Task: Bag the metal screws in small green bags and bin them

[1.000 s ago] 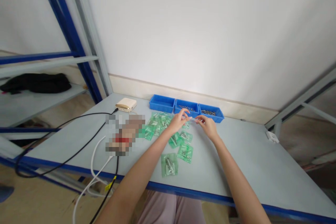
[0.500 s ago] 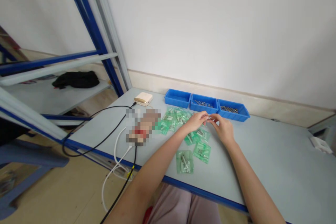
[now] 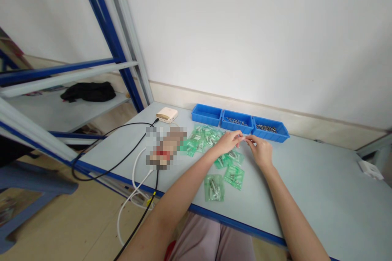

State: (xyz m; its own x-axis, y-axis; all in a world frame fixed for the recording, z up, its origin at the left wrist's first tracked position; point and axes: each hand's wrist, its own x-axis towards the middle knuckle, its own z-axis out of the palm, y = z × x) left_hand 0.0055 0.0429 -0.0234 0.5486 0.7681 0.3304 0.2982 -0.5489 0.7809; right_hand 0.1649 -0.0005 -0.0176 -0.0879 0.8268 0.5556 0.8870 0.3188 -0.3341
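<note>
My left hand (image 3: 230, 142) and my right hand (image 3: 259, 149) meet just in front of the blue bins, fingers closed in a pinch. Between their fingertips is a small pale, translucent piece (image 3: 243, 139), too small and covered for me to tell its kind. Below and left of the hands lie several green see-through plastic bags with metal parts in them. One bag (image 3: 214, 188) lies nearest the table's front edge, and another bag (image 3: 234, 176) is a little behind it. More bags (image 3: 200, 138) are heaped left of my left hand.
Three joined blue bins stand along the wall: a left bin (image 3: 207, 114), a middle bin (image 3: 235, 122) and a right bin (image 3: 269, 129), the latter two holding metal pieces. A white box (image 3: 167, 114), a blurred-out device (image 3: 168, 147) and cables occupy the table's left side.
My fingertips have drawn slightly apart, the right hand moving a little away from the left, so more of the pale piece shows between them. The bags stay in place.
</note>
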